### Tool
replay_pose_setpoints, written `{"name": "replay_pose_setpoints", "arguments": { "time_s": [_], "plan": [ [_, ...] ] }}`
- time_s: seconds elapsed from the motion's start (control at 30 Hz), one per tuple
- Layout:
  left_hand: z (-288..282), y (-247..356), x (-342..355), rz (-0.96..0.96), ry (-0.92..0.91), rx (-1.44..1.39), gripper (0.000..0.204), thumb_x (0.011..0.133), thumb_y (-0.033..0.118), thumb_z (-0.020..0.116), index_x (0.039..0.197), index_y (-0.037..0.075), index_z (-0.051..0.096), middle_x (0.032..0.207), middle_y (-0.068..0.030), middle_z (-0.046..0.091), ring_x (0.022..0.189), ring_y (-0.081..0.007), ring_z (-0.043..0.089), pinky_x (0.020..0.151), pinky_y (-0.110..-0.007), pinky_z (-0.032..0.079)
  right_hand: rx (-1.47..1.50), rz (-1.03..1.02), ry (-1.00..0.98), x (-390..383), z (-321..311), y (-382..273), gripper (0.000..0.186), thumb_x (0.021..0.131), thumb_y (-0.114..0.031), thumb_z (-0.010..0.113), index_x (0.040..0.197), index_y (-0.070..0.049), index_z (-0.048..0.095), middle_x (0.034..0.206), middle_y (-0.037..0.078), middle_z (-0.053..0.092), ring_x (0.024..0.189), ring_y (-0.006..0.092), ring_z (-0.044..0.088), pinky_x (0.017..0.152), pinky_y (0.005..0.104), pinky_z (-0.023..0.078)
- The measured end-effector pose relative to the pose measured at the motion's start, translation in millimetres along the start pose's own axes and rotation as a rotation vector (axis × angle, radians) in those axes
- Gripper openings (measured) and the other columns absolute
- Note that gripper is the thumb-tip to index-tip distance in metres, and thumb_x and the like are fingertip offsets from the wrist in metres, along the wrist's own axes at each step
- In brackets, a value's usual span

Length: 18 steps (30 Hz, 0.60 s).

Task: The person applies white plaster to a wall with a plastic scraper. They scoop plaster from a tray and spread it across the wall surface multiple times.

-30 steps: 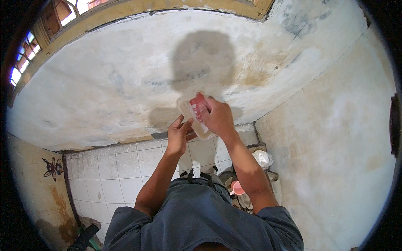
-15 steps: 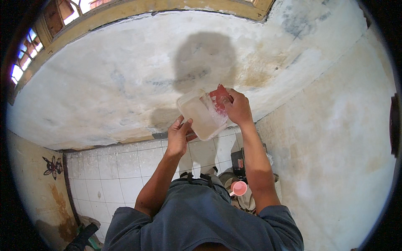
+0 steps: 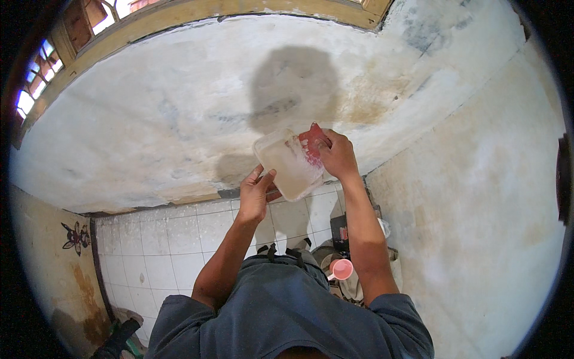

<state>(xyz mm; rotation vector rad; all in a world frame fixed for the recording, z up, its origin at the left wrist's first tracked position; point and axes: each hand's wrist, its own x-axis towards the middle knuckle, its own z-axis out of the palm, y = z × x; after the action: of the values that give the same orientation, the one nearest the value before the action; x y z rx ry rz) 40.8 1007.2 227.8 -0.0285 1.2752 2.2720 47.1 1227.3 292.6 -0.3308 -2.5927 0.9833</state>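
Observation:
My left hand [image 3: 257,190] grips a translucent plastic tub [image 3: 286,175] by its left side, thumb over the rim and fingers beneath. The tub is tilted, and a pale, whitish paste coats part of its inside near the right edge. In my right hand [image 3: 339,154] is a flat red scraper [image 3: 311,142] with a pointed corner, pinched between thumb and fingers. Its lower edge is smeared with white and rests at the tub's upper right side. Some of the scraper is hidden by my fingers.
Ahead stands a patchy white plastered wall [image 3: 179,107] under a yellowish wooden window frame [image 3: 197,13]. Another wall [image 3: 478,197] rises at the right. White floor tiles [image 3: 155,239] lie below. By my right side are a pink dipper [image 3: 341,269] and a black box [image 3: 339,232].
The scraper and my right hand have shifted very slightly down at the tub's edge. My left hand still holds the tub in nearly the same place.

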Motion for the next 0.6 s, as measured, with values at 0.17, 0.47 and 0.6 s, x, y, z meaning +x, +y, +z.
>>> {"name": "replay_pose_setpoints", "arguments": {
  "time_s": [0.17,0.47,0.6],
  "plan": [
    [-1,-2,1,0.007,0.0,-0.026,0.052,0.091,0.021,0.062,0.137,0.004,0.045,0.105,-0.0075,0.066,0.086,-0.02,0.068,0.072,-0.034,0.056,0.002,-0.013,-0.02,-6,10,0,0.034,0.082,-0.02,0.062,0.108,0.001,0.063,0.098,0.025,0.066,0.095,0.0417,0.062,0.084,0.0471,0.048],
    [-4,-5,4,0.01,0.033,-0.015,0.049,0.092,0.021,0.062,0.135,0.004,0.048,0.103,-0.0072,0.066,0.082,-0.0181,0.067,0.068,-0.033,0.055,0.009,0.021,-0.05,-11,21,-12,0.033,0.081,-0.022,0.063,0.107,-0.002,0.064,0.1,0.024,0.066,0.095,0.0407,0.062,0.084,0.0481,0.048],
    [-2,-4,4,0.013,0.032,-0.037,0.045,0.092,0.021,0.062,0.132,0.004,0.05,0.103,-0.0068,0.066,0.081,-0.0177,0.067,0.069,-0.033,0.056,0.035,0.006,-0.087,-15,30,-15,0.031,0.082,-0.022,0.062,0.105,-0.002,0.064,0.098,0.024,0.066,0.094,0.0411,0.062,0.083,0.0485,0.049]
  ]
}}
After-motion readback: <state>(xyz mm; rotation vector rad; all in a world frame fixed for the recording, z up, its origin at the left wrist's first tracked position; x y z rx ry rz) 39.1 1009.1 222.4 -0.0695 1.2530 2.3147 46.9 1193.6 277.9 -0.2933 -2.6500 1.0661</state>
